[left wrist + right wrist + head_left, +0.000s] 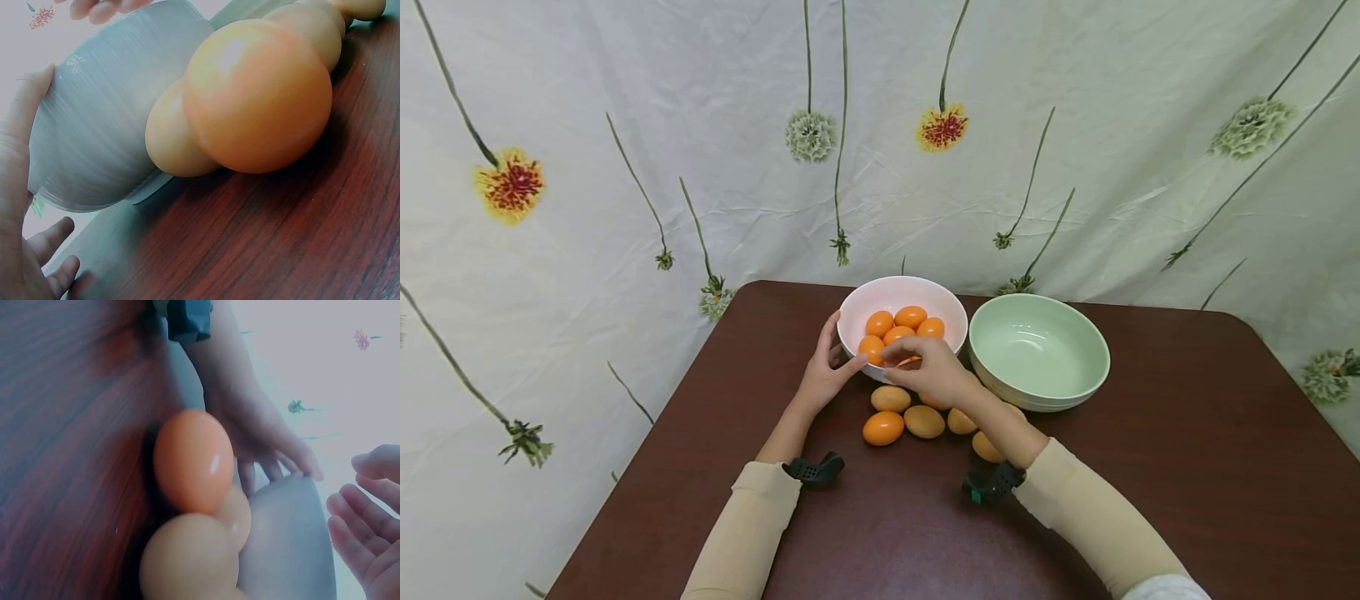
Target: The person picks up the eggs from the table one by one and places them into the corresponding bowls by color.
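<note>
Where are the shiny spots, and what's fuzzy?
In the head view, a bright reflection inside the green bowl; in the left wrist view, a white shine on the orange egg; in the right wrist view, a small glint on it, and fuzzy cloth flowers.

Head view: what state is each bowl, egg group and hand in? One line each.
Pink bowl: upright, partly filled
Orange eggs: lying together in the pink bowl
Loose orange egg: lying on the table
Brown eggs: on the table, some partly hidden
Green bowl: upright, empty
Left hand: touching the pink bowl
Right hand: over the pink bowl's near side, holding nothing visible
</note>
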A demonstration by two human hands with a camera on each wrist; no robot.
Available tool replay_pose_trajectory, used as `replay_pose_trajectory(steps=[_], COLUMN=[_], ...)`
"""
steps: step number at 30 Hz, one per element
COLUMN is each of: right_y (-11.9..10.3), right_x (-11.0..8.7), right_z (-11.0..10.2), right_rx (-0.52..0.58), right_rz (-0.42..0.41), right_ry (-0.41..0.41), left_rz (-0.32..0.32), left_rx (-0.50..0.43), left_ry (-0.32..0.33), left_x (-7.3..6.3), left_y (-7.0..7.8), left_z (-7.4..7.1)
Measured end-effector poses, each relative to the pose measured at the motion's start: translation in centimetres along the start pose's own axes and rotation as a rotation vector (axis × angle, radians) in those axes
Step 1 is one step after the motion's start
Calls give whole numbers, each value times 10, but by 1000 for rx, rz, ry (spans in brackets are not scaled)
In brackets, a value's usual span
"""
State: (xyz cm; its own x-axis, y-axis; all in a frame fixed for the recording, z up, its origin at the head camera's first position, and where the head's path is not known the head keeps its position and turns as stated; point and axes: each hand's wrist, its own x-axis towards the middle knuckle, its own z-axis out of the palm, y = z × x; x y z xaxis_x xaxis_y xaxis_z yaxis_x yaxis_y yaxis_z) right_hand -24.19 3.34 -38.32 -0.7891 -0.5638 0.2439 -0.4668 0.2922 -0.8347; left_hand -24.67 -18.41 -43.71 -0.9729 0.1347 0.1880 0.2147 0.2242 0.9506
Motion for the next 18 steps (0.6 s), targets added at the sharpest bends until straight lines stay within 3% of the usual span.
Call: replay_pose_trajectory(steps=[11, 18], right_y=[-5, 4], right_x=[-9, -15], right_z=[15, 22], right_rx=[14, -37], right_rz=[-90, -28], right_ry=[-96, -198], left_rz=[6, 2], left_rx=[15, 7], left_ry=[8, 6], left_x=[-1, -2], left_y=[3, 2], left_z=[0, 0])
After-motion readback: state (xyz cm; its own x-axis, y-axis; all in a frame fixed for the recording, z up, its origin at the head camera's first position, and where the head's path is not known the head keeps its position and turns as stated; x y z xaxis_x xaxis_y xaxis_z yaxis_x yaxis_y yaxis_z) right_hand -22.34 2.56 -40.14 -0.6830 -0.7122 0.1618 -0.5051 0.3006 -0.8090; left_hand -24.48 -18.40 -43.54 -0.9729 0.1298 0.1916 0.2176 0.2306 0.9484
